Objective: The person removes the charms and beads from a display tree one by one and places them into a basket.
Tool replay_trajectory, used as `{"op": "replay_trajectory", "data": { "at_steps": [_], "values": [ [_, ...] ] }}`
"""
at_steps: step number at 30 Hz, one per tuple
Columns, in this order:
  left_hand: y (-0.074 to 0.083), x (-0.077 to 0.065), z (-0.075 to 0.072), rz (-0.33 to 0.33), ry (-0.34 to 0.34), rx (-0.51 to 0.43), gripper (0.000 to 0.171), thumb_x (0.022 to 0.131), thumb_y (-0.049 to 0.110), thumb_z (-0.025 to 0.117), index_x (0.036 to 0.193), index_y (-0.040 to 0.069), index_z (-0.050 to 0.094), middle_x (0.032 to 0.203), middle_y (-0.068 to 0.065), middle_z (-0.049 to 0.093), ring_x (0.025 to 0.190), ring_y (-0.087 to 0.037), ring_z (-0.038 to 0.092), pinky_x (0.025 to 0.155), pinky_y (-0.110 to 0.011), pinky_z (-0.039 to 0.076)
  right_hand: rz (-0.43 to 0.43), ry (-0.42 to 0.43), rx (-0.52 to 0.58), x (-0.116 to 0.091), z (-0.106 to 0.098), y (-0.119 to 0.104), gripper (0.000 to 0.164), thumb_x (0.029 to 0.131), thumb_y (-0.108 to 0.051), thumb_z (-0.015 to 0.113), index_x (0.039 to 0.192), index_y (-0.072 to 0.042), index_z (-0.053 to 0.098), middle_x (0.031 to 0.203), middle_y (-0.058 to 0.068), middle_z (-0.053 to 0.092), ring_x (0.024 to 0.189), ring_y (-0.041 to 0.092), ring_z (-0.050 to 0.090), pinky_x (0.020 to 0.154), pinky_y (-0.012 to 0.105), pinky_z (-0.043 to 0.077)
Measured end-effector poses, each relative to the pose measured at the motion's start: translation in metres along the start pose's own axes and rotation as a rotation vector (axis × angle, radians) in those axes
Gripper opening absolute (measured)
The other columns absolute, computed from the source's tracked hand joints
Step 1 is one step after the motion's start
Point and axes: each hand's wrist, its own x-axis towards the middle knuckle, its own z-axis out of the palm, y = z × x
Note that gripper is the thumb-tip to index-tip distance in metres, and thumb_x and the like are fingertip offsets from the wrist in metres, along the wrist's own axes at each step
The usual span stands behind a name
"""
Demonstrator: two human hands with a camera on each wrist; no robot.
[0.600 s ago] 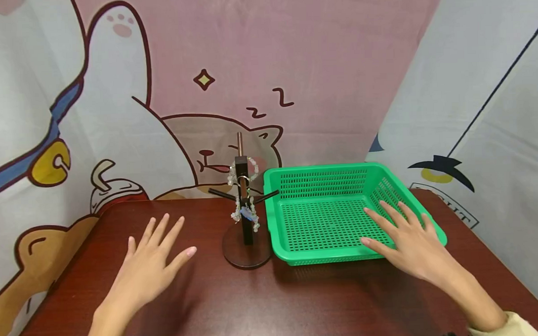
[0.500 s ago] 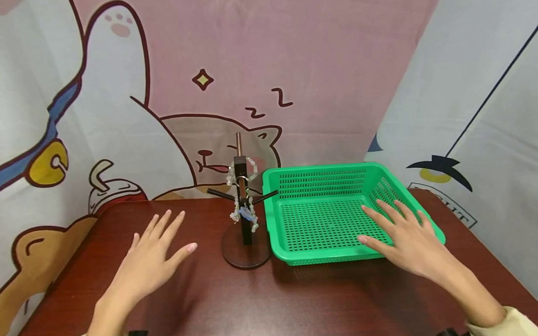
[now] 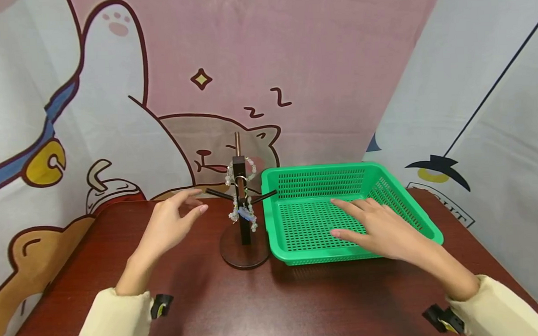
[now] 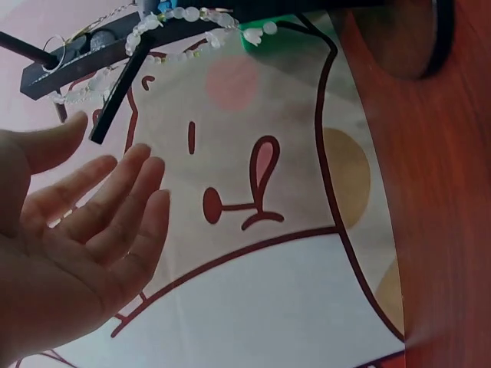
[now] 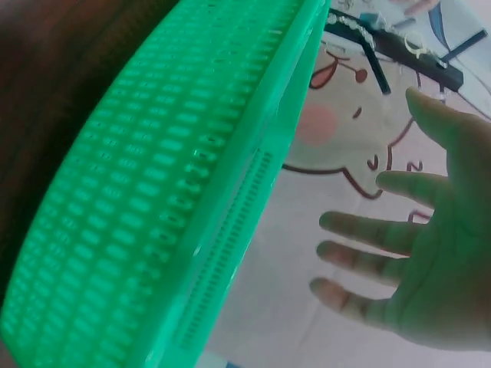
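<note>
A dark jewelry stand with a round base and short side pegs stands upright near the table's middle. Beaded bracelets of clear and pale beads, one with a blue piece, hang on it. My left hand hovers just left of the stand, fingers loosely bent, holding nothing. In the left wrist view the left hand is apart from a black peg. My right hand is held above the green basket, fingers spread and nothing in them. The right wrist view shows that hand beside the basket's wall.
The reddish-brown table carries the stand and, to its right, the basket. Behind and at both sides hangs a cartoon-printed cloth. Pale sleeves with black straps cover the forearms.
Both hands have moved forward and inward toward the stand. The left fingers, spread before, are now more bent; the right hand has shifted left over the basket. Stand and basket keep their places.
</note>
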Motion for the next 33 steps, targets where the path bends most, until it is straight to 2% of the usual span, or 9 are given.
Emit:
{"op": "replay_trajectory", "data": {
  "at_steps": [7,13,17,20,27,33],
  "values": [
    [0.003,0.015,0.004,-0.045,-0.016,-0.061,0.028,0.09,0.016,0.059,0.114,0.001,0.058,0.095,-0.012,0.066,0.098,-0.031,0.056,0.083,-0.047,0.039,-0.105,-0.008,0.185,0.022,-0.001,-0.014,0.052,0.087,-0.038,0.061,0.126,-0.004,0.052,0.106,0.006,0.06,0.099,0.023,0.054,0.078,0.04,0.044],
    [0.004,0.022,0.007,-0.073,-0.02,-0.111,0.024,0.091,0.017,0.056,0.111,0.003,0.06,0.097,-0.012,0.064,0.096,-0.029,0.055,0.083,-0.046,0.039,-0.156,-0.039,0.298,0.04,-0.004,-0.027,0.034,0.086,-0.021,0.064,0.115,-0.005,0.059,0.092,-0.003,0.061,0.083,0.013,0.056,0.065,0.028,0.045],
    [0.006,0.024,0.007,-0.088,-0.023,-0.126,0.019,0.091,0.016,0.056,0.105,0.005,0.062,0.096,-0.01,0.065,0.093,-0.027,0.056,0.08,-0.044,0.041,-0.183,-0.048,0.346,0.05,-0.005,-0.033,0.026,0.085,-0.017,0.064,0.109,-0.007,0.061,0.082,-0.007,0.058,0.077,0.011,0.053,0.061,0.026,0.043],
    [0.006,0.025,0.008,-0.091,-0.019,-0.123,0.016,0.091,0.015,0.056,0.103,0.005,0.062,0.093,-0.009,0.066,0.088,-0.025,0.057,0.076,-0.042,0.041,-0.22,-0.044,0.352,0.058,-0.005,-0.037,0.023,0.085,-0.015,0.064,0.107,-0.007,0.062,0.081,-0.008,0.058,0.075,0.01,0.053,0.061,0.026,0.043],
    [0.003,0.026,0.01,-0.07,-0.005,-0.144,0.014,0.091,0.011,0.057,0.102,0.005,0.063,0.087,-0.008,0.067,0.079,-0.023,0.061,0.069,-0.036,0.042,-0.279,-0.039,0.37,0.078,-0.011,-0.052,0.019,0.085,-0.012,0.064,0.104,-0.007,0.063,0.085,-0.007,0.06,0.076,0.009,0.053,0.062,0.027,0.043],
    [0.002,0.027,0.01,-0.078,-0.01,-0.169,0.014,0.091,0.011,0.057,0.101,0.004,0.063,0.085,-0.008,0.068,0.081,-0.025,0.062,0.067,-0.034,0.042,-0.277,-0.041,0.423,0.094,-0.013,-0.066,0.012,0.087,-0.01,0.06,0.099,-0.008,0.065,0.088,-0.003,0.063,0.077,0.009,0.054,0.065,0.029,0.045]
  ]
}}
